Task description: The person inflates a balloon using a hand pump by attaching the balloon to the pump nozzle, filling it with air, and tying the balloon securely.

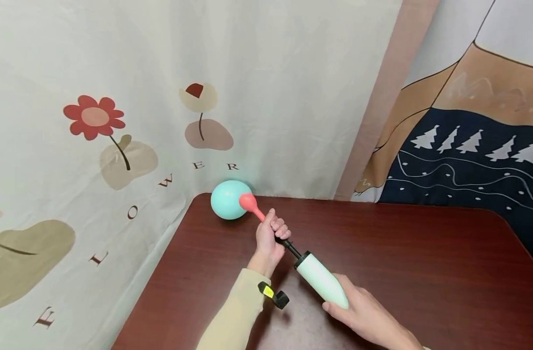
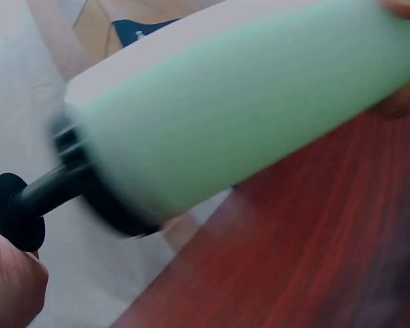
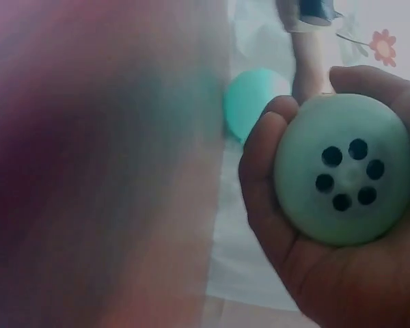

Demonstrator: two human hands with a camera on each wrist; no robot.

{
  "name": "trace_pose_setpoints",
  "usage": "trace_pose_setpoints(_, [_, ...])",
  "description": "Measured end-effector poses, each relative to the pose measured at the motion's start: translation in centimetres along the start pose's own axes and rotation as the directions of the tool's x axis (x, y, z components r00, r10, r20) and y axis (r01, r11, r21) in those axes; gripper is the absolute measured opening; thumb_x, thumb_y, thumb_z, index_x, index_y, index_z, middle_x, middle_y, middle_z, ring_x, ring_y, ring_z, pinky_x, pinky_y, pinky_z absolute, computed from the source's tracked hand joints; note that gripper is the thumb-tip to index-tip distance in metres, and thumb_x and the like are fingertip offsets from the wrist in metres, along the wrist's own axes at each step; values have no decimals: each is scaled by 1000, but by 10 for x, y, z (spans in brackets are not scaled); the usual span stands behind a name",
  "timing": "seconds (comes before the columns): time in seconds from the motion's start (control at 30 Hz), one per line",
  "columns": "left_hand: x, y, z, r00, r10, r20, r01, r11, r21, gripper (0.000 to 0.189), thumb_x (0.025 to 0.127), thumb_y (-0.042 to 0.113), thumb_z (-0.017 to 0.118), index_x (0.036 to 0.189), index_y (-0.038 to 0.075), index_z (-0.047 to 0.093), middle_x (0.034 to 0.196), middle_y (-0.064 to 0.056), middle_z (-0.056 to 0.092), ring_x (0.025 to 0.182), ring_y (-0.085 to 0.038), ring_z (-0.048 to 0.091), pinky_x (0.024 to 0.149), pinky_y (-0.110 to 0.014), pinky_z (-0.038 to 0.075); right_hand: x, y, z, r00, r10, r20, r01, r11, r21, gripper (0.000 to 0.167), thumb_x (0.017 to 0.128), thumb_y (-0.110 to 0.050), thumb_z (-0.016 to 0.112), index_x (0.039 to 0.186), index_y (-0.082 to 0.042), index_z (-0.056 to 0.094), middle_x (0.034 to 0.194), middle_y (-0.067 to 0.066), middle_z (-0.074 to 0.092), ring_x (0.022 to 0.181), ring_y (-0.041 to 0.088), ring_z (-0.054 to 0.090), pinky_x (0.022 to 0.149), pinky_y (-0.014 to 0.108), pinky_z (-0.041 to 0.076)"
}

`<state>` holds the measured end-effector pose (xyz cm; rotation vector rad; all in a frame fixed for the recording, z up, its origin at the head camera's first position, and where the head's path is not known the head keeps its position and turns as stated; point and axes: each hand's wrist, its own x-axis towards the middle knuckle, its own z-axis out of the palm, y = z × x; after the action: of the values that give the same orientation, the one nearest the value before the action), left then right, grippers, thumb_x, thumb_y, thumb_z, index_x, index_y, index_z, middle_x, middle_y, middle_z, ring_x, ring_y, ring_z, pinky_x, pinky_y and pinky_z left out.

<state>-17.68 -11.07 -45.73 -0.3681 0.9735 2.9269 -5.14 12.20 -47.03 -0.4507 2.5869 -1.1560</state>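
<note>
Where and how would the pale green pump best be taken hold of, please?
Probably by its wide, rounded body, coming from the holed rear end, where the right hand grips: the slim black shaft at the front runs to the left hand.

Pump point(image 1: 320, 279) is showing smooth plastic, red balloon point(image 1: 248, 201) looking rubbery — tabletop point(image 1: 406, 253) showing glossy wood. Backdrop cloth point(image 1: 292, 97) is looking matt.

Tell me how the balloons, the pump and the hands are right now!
Blue balloon: blown up, round
Red balloon: only a little puffed
Pump: tilted, black stem showing
Left hand: gripping between red balloon and green pump body
Right hand: holding the pump
</note>
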Motion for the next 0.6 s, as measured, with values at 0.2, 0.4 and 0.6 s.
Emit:
trace_pose_setpoints(0.2, [5,17,-2,1000,4,-18,-4,1000,-27,54,111,24,48,58,18,39,52,10,37,39,-3,37,44,-15,27,-18,11,-8,998,-37,53,36,999,12,62,95,-46,73,143,-14,51,115,-5,62,90,7,57,71,30,50])
trace_pose_setpoints(0.4, [7,27,4,1000,14,0,-14,999,-40,54,111,25,49,59,18,39,52,10,37,39,-3,37,44,-15,28,-31,14,-16,997,-40,61,40,999,5,62,96,-45,71,144,-13,48,118,-3,59,86,5,55,66,29,47])
trace_pose_setpoints(0.6, [2,13,13,999,16,39,-16,1000,13,50,109,25,53,62,18,39,54,8,35,41,-4,37,46,-16,27,-23,7,-7,999,0,32,-1,1000,14,62,95,-47,72,140,-10,50,110,-3,60,87,8,57,69,31,49])
